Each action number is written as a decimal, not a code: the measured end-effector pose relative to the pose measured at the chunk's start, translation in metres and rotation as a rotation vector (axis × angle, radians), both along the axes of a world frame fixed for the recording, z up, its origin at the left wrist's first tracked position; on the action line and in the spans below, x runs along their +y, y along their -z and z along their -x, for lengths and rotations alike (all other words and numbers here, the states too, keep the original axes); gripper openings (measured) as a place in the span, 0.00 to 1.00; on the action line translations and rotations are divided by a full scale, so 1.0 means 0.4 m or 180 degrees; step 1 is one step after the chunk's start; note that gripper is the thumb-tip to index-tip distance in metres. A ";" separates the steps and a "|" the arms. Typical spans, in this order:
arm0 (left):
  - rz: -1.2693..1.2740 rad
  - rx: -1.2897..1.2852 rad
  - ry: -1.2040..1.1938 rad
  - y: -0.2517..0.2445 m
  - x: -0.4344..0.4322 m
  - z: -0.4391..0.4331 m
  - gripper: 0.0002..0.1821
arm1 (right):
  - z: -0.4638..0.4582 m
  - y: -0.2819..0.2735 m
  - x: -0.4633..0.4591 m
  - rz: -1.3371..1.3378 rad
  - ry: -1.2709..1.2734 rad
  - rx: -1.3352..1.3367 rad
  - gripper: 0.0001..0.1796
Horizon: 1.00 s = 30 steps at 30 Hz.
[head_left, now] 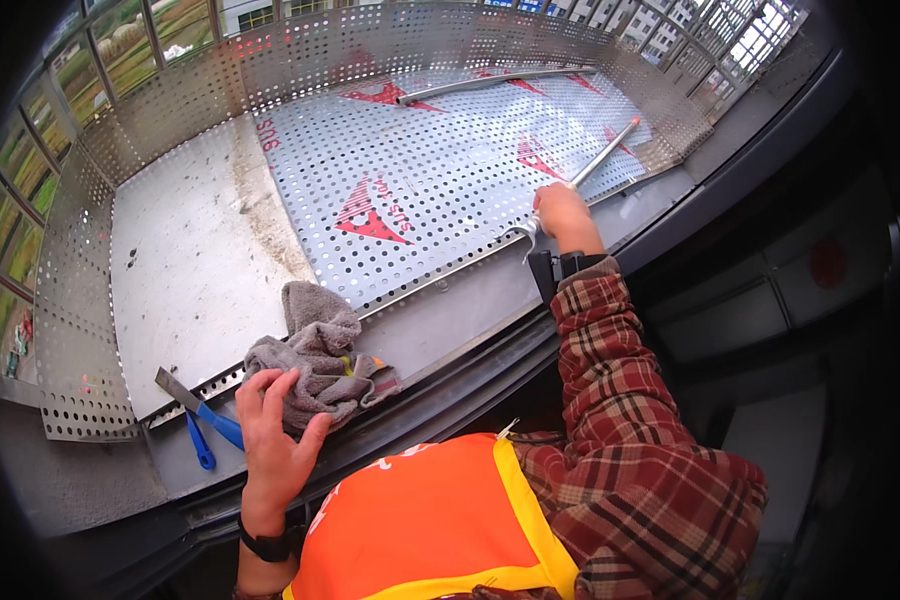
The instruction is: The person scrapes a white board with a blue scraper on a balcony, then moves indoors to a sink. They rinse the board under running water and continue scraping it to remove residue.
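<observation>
My right hand [566, 214] grips a long silver metal tool [600, 157] close to its curved, hooked head [526, 227]. Its shaft slants away to the upper right and ends in an orange-red tip. The exact kind of tool is unclear. Fingers spread, my left hand [277, 435] is at the near left side of a crumpled grey towel [319, 352], overlapping its edge; whether it touches is unclear. Left of that hand lies a scraper with a blue handle [217, 424], partly hidden by the hand, beside another blue-handled piece [199, 442].
A perforated metal sheet [435, 187] with printed film covers much of the ledge, beside a dirty white panel [187, 262]. A metal tube [495, 82] lies towards the back. Perforated side walls [75, 300] and upright bars [154, 34] enclose the ledge; a dark window track [450, 390] runs in front.
</observation>
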<state>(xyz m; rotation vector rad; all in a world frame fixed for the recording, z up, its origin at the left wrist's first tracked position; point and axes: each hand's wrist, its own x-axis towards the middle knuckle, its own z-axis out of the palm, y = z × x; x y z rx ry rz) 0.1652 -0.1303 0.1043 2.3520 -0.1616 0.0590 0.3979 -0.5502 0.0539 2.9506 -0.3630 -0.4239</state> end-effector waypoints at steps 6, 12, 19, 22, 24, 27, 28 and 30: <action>-0.0128 -0.0145 -0.0072 -0.009 -0.003 -0.002 0.31 | -0.006 -0.038 0.017 0.0176 0.0312 0.0300 0.16; -0.0111 -0.0658 -0.0895 -0.020 0.066 -0.003 0.17 | 0.143 -0.158 0.216 -0.2111 -0.1444 -0.1271 0.14; -0.1165 -0.0593 -0.1891 -0.017 0.176 0.059 0.18 | 0.337 -0.197 0.534 -0.3376 -0.3141 0.0117 0.29; -0.1447 -0.0294 -0.2073 0.011 0.177 0.078 0.25 | 0.377 -0.143 0.614 -0.2778 -0.3237 0.0341 0.36; -0.1495 -0.0104 -0.2162 0.031 0.172 0.080 0.28 | 0.385 -0.106 0.651 -0.2473 -0.3293 0.0144 0.35; -0.1382 0.0141 -0.2292 0.056 0.168 0.074 0.31 | 0.367 -0.081 0.684 -0.2474 -0.3535 0.0078 0.30; -0.1385 0.0128 -0.2272 0.061 0.169 0.072 0.32 | 0.355 -0.086 0.685 -0.2913 -0.3291 -0.0059 0.24; -0.1357 0.0228 -0.2293 0.070 0.174 0.071 0.34 | 0.327 -0.112 0.672 -0.3388 -0.3116 -0.0309 0.20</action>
